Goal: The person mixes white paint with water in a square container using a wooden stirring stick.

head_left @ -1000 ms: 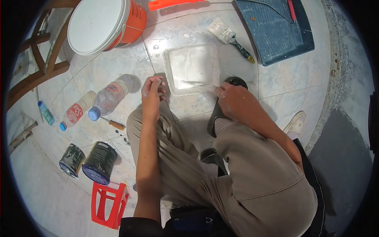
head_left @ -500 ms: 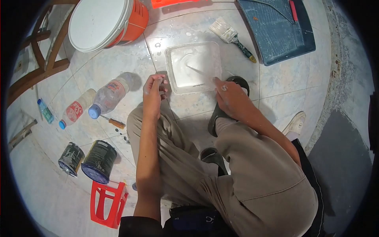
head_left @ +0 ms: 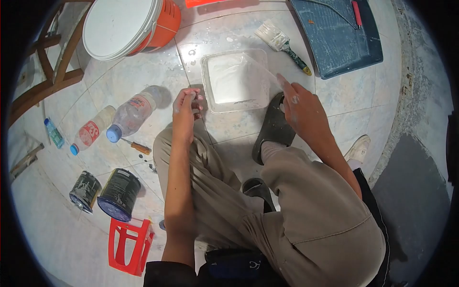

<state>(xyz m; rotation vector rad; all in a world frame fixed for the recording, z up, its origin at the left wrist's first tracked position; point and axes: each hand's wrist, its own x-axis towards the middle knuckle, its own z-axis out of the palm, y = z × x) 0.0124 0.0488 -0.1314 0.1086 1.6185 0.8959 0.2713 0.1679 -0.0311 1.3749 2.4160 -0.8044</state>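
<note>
A clear square tub (head_left: 207, 91) of white liquid (head_left: 236, 83) sits on the tiled floor. To its right, my right hand (head_left: 302, 106) is closed round a thin pale stick (head_left: 263, 68), whose far end reaches over the tub's upper part. My left hand (head_left: 185, 106) hovers just left of the tub with curled fingers; whether anything small is between them cannot be made out. Above and right of the tub lies a paint-covered brush (head_left: 282, 44).
A lidded orange bucket (head_left: 165, 24) stands top left, a blue paint tray (head_left: 342, 45) top right. Two plastic bottles (head_left: 136, 114) (head_left: 93, 130), a screwdriver (head_left: 138, 147), dark cans (head_left: 119, 193) and a red stool (head_left: 129, 246) are at left. Another person's shoe (head_left: 357, 149) is at right.
My right hand has moved right and slightly up, taking the stick toward the tub's upper right side. My left hand has barely moved.
</note>
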